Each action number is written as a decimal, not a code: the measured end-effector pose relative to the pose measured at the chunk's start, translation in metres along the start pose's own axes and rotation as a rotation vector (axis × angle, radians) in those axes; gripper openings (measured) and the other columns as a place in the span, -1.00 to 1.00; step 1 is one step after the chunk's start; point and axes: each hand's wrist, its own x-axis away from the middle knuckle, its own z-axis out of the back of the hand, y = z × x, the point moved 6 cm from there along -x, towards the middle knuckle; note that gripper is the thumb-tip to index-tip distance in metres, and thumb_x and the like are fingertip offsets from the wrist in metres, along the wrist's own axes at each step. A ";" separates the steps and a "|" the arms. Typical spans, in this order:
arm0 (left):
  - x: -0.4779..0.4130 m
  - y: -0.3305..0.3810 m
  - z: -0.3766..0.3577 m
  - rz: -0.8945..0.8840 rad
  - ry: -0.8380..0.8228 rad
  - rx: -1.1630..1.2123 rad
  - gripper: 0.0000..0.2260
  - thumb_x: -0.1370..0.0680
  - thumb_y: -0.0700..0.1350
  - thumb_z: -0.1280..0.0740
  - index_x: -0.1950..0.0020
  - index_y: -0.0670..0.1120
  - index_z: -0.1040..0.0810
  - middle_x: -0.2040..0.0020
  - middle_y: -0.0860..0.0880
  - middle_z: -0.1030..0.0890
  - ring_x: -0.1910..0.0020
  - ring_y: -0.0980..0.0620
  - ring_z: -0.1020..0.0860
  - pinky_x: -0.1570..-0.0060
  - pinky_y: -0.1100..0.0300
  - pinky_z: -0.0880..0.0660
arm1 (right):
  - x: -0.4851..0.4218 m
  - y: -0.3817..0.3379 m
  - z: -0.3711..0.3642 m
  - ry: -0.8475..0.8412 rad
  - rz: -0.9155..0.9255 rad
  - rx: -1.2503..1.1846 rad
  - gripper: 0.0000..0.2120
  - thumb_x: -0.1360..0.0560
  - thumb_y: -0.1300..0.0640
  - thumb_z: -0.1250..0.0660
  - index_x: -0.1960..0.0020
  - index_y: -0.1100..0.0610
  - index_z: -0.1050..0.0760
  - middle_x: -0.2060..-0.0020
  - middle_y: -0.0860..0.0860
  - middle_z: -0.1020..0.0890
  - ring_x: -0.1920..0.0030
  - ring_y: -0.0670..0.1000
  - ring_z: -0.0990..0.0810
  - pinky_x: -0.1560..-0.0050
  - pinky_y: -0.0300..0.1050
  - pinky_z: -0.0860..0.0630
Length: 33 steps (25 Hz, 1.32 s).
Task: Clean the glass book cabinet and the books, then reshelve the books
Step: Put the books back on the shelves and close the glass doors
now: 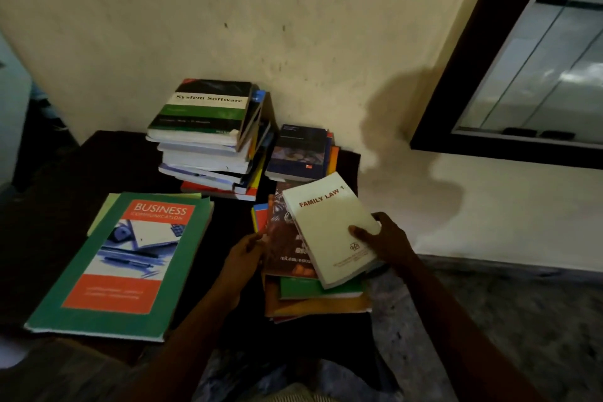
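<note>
While the right hand (388, 241) pinches the white Family Law 1 paperback (326, 225), thumb on cover, the left hand (244, 251) touches the brown book (282, 248) beneath, grip unclear.

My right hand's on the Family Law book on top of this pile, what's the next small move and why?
Probably lift Family Law 1 clear with the right hand: its thumb is on the cover, gripping the book's near corner, and the book lies askew on top of the brown book. The left hand touches the left edge of the pile.
</note>
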 end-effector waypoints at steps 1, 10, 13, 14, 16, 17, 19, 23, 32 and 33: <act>-0.002 0.001 0.000 -0.015 0.016 -0.008 -0.78 -0.61 -0.07 -0.20 -0.21 -0.08 -0.48 -0.04 -0.10 -0.61 0.04 -0.03 -0.60 0.02 0.06 -0.55 | 0.005 0.001 0.003 0.009 0.045 -0.045 -0.53 -0.45 -0.10 -0.36 -0.22 0.13 -0.34 0.00 0.06 -0.57 0.04 0.06 -0.56 0.02 -0.03 -0.54; -0.004 0.026 -0.007 -0.042 0.173 -0.423 -0.71 -0.47 -0.12 -0.43 -0.13 -0.21 -0.54 -0.03 -0.16 -0.61 0.14 -0.01 -0.53 0.28 0.25 -0.45 | 0.013 0.035 0.022 -0.051 -0.040 -0.724 -0.74 -0.50 0.14 -0.33 -0.13 0.22 -0.41 -0.02 0.17 -0.59 0.08 0.09 -0.61 0.13 -0.04 -0.57; 0.014 0.027 -0.004 -0.072 0.124 -0.211 -0.78 -0.55 -0.20 -0.30 -0.19 -0.12 -0.45 -0.10 -0.18 -0.59 0.10 -0.04 -0.58 0.17 0.15 -0.53 | 0.011 0.036 0.014 -0.118 -0.069 -0.758 -0.61 -0.49 0.12 -0.34 -0.24 0.25 -0.36 -0.06 0.16 -0.59 0.05 0.10 -0.60 0.13 -0.04 -0.58; 0.024 0.026 -0.010 -0.092 0.068 -0.065 -0.76 -0.57 -0.24 -0.25 -0.22 -0.10 -0.40 -0.11 -0.17 -0.58 0.10 -0.03 -0.60 0.19 0.14 -0.55 | 0.010 0.033 0.005 -0.154 -0.072 -0.754 -0.59 -0.49 0.11 -0.34 -0.26 0.25 -0.36 -0.08 0.17 -0.59 0.03 0.11 -0.60 0.15 -0.06 -0.59; 0.040 0.018 -0.022 -0.050 0.001 0.238 -0.73 -0.59 -0.29 -0.16 -0.26 -0.08 -0.38 -0.05 -0.14 -0.59 0.14 -0.03 -0.64 0.28 0.15 -0.58 | 0.009 0.020 -0.021 -0.224 -0.073 -0.730 -0.58 -0.49 0.11 -0.35 -0.28 0.25 -0.37 -0.11 0.18 -0.59 0.00 0.12 -0.61 0.17 -0.09 -0.60; 0.043 0.011 -0.025 0.005 0.024 0.358 -0.75 -0.59 -0.27 -0.15 -0.25 -0.11 -0.40 -0.02 -0.15 -0.61 0.15 -0.07 -0.64 0.28 0.10 -0.59 | 0.009 0.014 -0.037 -0.256 -0.088 -0.708 -0.56 -0.48 0.12 -0.36 -0.29 0.25 -0.37 -0.13 0.19 -0.58 -0.03 0.14 -0.61 0.09 -0.03 -0.61; 0.044 -0.003 -0.027 0.145 0.085 0.515 -0.74 -0.60 -0.09 -0.17 -0.21 -0.17 -0.49 0.03 -0.17 -0.64 0.11 -0.13 -0.63 0.20 0.03 -0.56 | 0.011 0.003 -0.066 -0.307 -0.068 -0.610 -0.52 -0.49 0.12 -0.35 -0.33 0.26 -0.32 -0.19 0.21 -0.55 -0.10 0.18 -0.58 -0.10 0.10 -0.54; 0.040 0.002 -0.026 0.196 0.067 0.370 -0.64 -0.56 0.11 -0.21 -0.12 -0.15 -0.55 0.14 -0.16 -0.68 0.20 -0.11 -0.66 0.32 0.08 -0.57 | 0.021 -0.006 -0.086 -0.286 0.028 -0.380 -0.49 -0.52 0.06 -0.31 -0.35 0.23 -0.21 -0.20 0.15 -0.53 -0.17 0.18 -0.54 -0.20 0.09 -0.47; 0.034 -0.004 -0.007 0.137 0.176 0.240 -0.74 -0.59 -0.22 -0.22 -0.23 -0.29 -0.48 0.01 -0.25 -0.63 0.21 -0.08 -0.63 0.28 0.09 -0.59 | 0.008 0.017 -0.061 -0.354 -0.057 -0.696 -0.53 -0.50 0.11 -0.32 -0.35 0.19 -0.29 -0.17 0.18 -0.56 -0.09 0.16 -0.59 -0.11 0.13 -0.54; 0.032 -0.005 -0.006 0.137 0.190 0.233 -0.75 -0.59 -0.26 -0.19 -0.24 -0.32 -0.45 0.09 -0.23 -0.63 0.28 -0.06 -0.63 0.35 0.13 -0.59 | 0.006 0.021 -0.051 -0.340 -0.031 -0.691 -0.55 -0.50 0.09 -0.32 -0.34 0.19 -0.32 -0.15 0.16 -0.57 -0.08 0.14 -0.59 -0.06 0.09 -0.56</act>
